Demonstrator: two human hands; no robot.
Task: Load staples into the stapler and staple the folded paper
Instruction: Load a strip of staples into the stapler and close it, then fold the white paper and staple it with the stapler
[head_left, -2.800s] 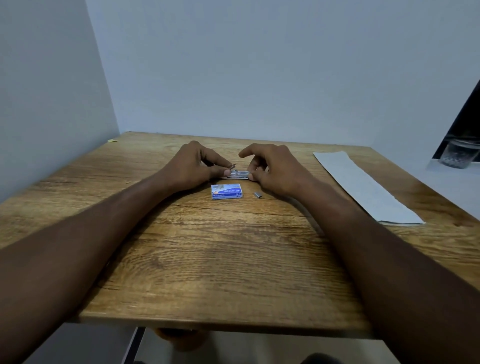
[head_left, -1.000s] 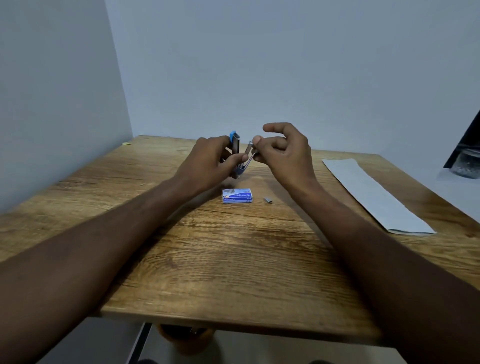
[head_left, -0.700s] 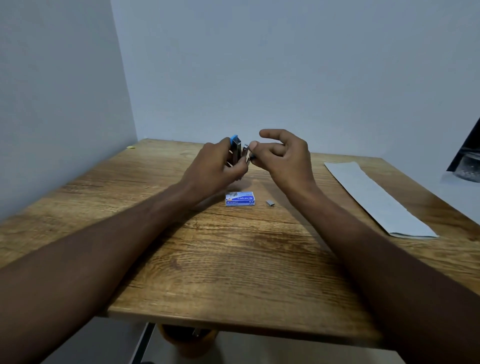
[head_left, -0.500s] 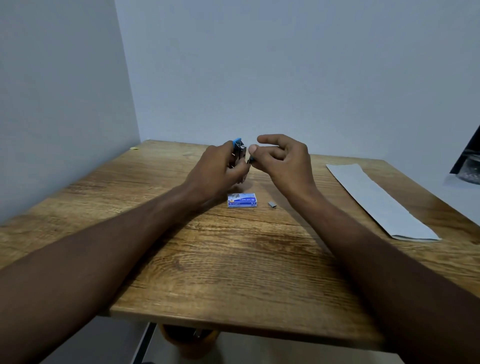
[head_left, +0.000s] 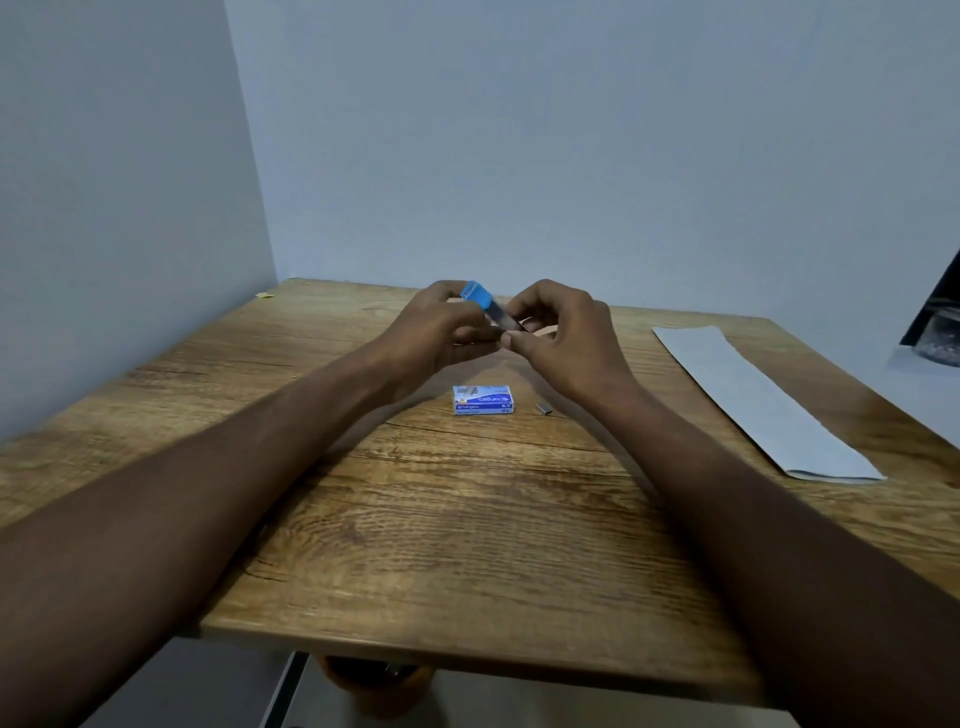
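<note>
A small stapler (head_left: 485, 305) with a blue end and metal body is held above the wooden table (head_left: 467, 519). My left hand (head_left: 436, 327) grips it from the left. My right hand (head_left: 561, 332) holds its other end, with curled fingers and thumb pinching at its near side. Whether the stapler is open or closed is hidden by the fingers. A blue box of staples (head_left: 483, 399) lies on the table below my hands. A short strip of staples (head_left: 544, 409) lies just right of the box. The folded white paper (head_left: 758, 400) lies at the right of the table.
Walls close in the table at the left and back. A tiny yellow scrap (head_left: 265, 294) sits in the far left corner. A clear container (head_left: 943, 338) stands on a white surface off the table's right side.
The stapler was lifted off the table and held upright between both hands. It has since tilted, blue end to the upper left, and my right fingers have curled round it.
</note>
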